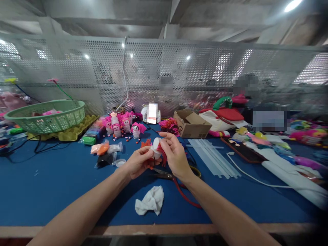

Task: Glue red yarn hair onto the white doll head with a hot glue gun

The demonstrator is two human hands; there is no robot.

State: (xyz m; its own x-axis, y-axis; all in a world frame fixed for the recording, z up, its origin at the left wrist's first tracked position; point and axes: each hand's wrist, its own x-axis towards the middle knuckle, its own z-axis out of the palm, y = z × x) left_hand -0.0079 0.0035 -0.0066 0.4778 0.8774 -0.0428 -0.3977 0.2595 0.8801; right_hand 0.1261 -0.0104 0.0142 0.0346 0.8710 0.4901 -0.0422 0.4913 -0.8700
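My left hand is closed around a small white bottle-like doll body, held upright above the table. My right hand pinches a white round cap at the top of it; whether the two are joined I cannot tell. Red-orange yarn strands show behind and beside the fingers. Below my hands lie scissors with red handles, partly hidden by my right hand. A crumpled white tissue is on the blue table nearer to me.
Several pink-haired dolls stand beyond my left hand, with packets of coloured clay before them. A green basket sits far left. A cardboard box and translucent sticks lie right; a white cable crosses there.
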